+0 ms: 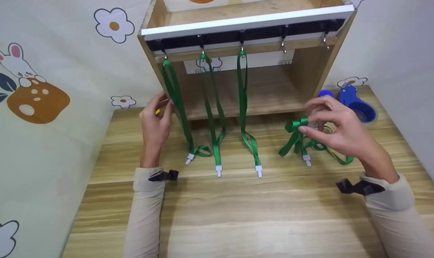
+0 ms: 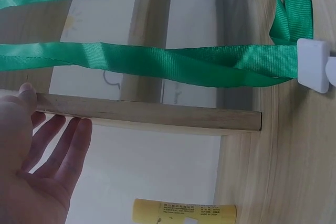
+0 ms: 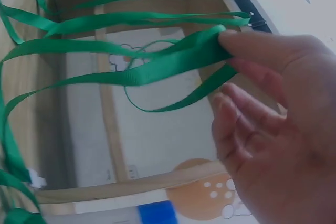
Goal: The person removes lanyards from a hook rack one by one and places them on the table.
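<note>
My left hand (image 1: 156,122) grips the front edge of the left side panel (image 2: 157,115) of a wooden shelf, thumb on one side and fingers on the other. With thumb and fingertips my right hand (image 1: 335,125) pinches a looped green lanyard (image 3: 184,61) in front of the shelf's right side. Its lower part reaches the table, near a white clip (image 1: 306,160). Three more green lanyards hang from the shelf's hooks: a left one (image 1: 177,96), a middle one (image 1: 217,107) and a right one (image 1: 243,93). Their white clips lie on the table.
Two metal hooks (image 1: 283,46) at the right of the black rail carry no lanyard. A blue tape dispenser (image 1: 349,96) stands right of the shelf. Beside the left panel lies a yellow labelled tube (image 2: 184,211). Past the right panel is a blue cap (image 3: 158,213).
</note>
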Demonstrator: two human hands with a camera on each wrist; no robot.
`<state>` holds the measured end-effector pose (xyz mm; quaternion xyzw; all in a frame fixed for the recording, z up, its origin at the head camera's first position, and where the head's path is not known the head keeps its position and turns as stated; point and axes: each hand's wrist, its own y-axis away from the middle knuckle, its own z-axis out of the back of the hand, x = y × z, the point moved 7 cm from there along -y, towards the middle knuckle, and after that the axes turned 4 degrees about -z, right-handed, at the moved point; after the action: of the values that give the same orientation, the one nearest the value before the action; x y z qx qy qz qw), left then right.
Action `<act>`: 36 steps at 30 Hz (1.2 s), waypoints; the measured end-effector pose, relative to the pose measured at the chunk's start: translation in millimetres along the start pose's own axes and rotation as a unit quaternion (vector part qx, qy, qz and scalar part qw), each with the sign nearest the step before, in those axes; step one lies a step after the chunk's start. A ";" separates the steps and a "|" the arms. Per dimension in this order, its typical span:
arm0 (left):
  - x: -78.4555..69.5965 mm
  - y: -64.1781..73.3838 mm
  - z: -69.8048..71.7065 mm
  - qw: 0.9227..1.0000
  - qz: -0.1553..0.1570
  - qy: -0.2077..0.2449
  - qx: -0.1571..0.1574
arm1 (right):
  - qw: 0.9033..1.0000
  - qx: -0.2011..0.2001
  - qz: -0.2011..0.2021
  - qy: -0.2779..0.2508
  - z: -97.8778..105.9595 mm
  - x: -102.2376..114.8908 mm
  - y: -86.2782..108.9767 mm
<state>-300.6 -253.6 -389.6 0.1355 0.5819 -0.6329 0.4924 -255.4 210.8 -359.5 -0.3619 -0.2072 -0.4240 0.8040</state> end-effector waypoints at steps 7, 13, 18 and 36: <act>14.2 0.9 1.4 1.000 -0.006 0.005 0.001 | 0.992 0.075 -0.028 -0.095 -23.5 -14.2 8.2; 4.9 2.3 0.6 1.000 -0.006 0.001 -0.004 | 0.984 0.096 -0.075 -0.131 -42.0 -34.1 14.5; 16.3 0.3 0.1 1.000 -0.019 0.005 -0.007 | 0.965 0.166 -0.113 -0.167 -58.4 -53.3 20.5; 4.7 -1.1 -0.1 1.000 0.002 0.001 0.001 | 0.947 0.135 -0.278 -0.084 -77.2 -103.8 10.8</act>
<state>-303.7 -255.9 -392.4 0.1380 0.5814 -0.6325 0.4928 -302.0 211.6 -480.6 -0.2124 -0.4219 -0.5670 0.6748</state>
